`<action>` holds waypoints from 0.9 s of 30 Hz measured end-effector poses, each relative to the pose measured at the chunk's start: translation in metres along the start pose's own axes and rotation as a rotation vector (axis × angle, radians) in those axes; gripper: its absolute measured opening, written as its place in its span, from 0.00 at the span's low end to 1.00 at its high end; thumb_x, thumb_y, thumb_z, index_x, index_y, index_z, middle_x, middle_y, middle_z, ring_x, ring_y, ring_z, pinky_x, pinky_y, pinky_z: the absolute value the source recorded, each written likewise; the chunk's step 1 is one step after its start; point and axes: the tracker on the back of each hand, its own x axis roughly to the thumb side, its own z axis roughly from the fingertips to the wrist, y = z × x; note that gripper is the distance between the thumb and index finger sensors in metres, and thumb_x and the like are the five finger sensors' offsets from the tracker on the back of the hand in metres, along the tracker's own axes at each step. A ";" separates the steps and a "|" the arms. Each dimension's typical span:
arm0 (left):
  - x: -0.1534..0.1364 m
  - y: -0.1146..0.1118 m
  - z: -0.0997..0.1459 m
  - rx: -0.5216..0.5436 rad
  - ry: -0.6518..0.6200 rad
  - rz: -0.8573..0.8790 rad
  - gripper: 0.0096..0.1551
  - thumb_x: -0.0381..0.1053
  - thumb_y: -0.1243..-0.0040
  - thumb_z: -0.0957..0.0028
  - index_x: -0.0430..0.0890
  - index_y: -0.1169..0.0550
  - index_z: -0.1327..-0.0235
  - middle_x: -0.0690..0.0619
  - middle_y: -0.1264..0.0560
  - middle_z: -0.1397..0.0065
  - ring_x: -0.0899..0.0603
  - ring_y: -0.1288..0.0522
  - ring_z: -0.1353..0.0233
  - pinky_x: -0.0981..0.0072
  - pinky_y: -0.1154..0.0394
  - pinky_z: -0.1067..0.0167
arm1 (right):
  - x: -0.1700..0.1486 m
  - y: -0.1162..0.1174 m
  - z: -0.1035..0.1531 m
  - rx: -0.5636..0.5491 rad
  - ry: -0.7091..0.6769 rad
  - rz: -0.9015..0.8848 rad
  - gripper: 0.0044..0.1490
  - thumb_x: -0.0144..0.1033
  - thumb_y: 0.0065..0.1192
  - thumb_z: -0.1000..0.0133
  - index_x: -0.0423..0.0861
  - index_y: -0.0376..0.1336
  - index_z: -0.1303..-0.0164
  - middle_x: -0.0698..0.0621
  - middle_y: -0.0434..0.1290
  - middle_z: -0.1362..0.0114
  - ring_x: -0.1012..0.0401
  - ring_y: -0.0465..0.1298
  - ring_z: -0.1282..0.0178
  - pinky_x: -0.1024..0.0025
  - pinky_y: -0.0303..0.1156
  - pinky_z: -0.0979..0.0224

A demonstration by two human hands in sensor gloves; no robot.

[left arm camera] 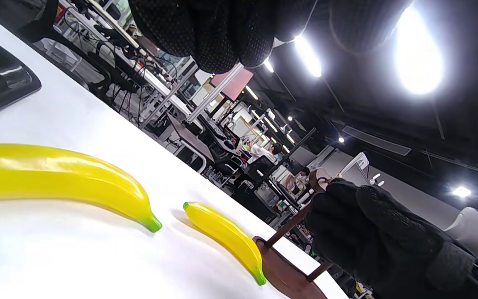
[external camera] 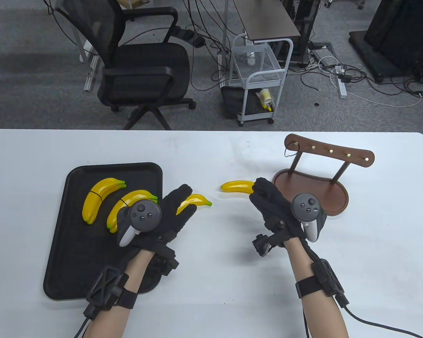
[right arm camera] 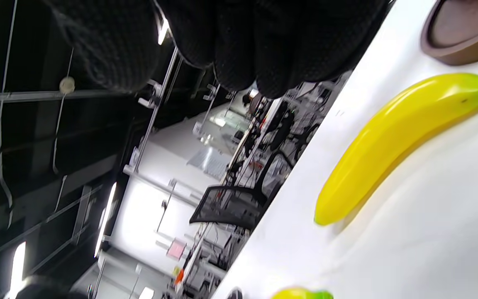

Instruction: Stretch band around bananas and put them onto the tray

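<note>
Working over the white bench [external camera: 211, 267]: black tray [external camera: 67, 246] is carrying two banded banana pairs [external camera: 98, 199]; my left hand [external camera: 169, 214], fingers straight, is hovering over one loose banana [external camera: 194, 201]; my right hand [external camera: 278, 207], fingers curled but holding nothing, is hovering at the other banana [external camera: 236, 186].

You wore black knit gloves on your left hand [external camera: 172, 214] and right hand [external camera: 278, 211], each topped by a grey tracker with white grip. Black strapped wrist modules trailed black cables along your bare forearms.
</note>
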 end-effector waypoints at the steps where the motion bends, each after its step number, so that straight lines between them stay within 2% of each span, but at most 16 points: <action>1: -0.001 -0.001 0.000 -0.006 0.001 0.001 0.36 0.65 0.51 0.32 0.55 0.44 0.15 0.53 0.40 0.11 0.40 0.35 0.14 0.47 0.38 0.17 | -0.002 -0.002 -0.001 -0.020 0.015 -0.012 0.42 0.48 0.63 0.40 0.40 0.56 0.20 0.40 0.66 0.22 0.43 0.71 0.27 0.48 0.71 0.32; 8: -0.003 -0.002 0.000 -0.010 0.010 0.022 0.35 0.64 0.50 0.32 0.55 0.43 0.15 0.53 0.39 0.11 0.40 0.34 0.14 0.48 0.37 0.18 | -0.017 -0.025 -0.018 -0.140 0.120 -0.037 0.41 0.48 0.63 0.41 0.41 0.57 0.22 0.41 0.68 0.23 0.44 0.73 0.28 0.50 0.73 0.33; 14: -0.004 -0.001 0.000 -0.011 0.009 0.036 0.35 0.64 0.50 0.32 0.55 0.43 0.15 0.53 0.39 0.11 0.40 0.33 0.15 0.48 0.37 0.18 | -0.032 -0.041 -0.032 -0.232 0.237 -0.127 0.42 0.49 0.63 0.41 0.40 0.57 0.22 0.40 0.68 0.24 0.44 0.74 0.29 0.50 0.73 0.33; 20: -0.003 -0.002 0.000 -0.017 0.005 0.026 0.35 0.64 0.50 0.32 0.55 0.42 0.16 0.53 0.38 0.11 0.40 0.33 0.15 0.48 0.37 0.18 | -0.043 -0.050 -0.047 -0.283 0.311 -0.144 0.42 0.49 0.62 0.41 0.40 0.56 0.21 0.40 0.68 0.23 0.44 0.74 0.29 0.50 0.73 0.33; 27: -0.005 0.000 0.000 -0.013 0.013 0.029 0.35 0.64 0.50 0.32 0.55 0.42 0.16 0.53 0.38 0.12 0.40 0.33 0.15 0.48 0.36 0.18 | -0.048 -0.050 -0.066 -0.350 0.382 -0.244 0.41 0.48 0.62 0.41 0.39 0.57 0.22 0.40 0.68 0.24 0.45 0.74 0.30 0.50 0.73 0.34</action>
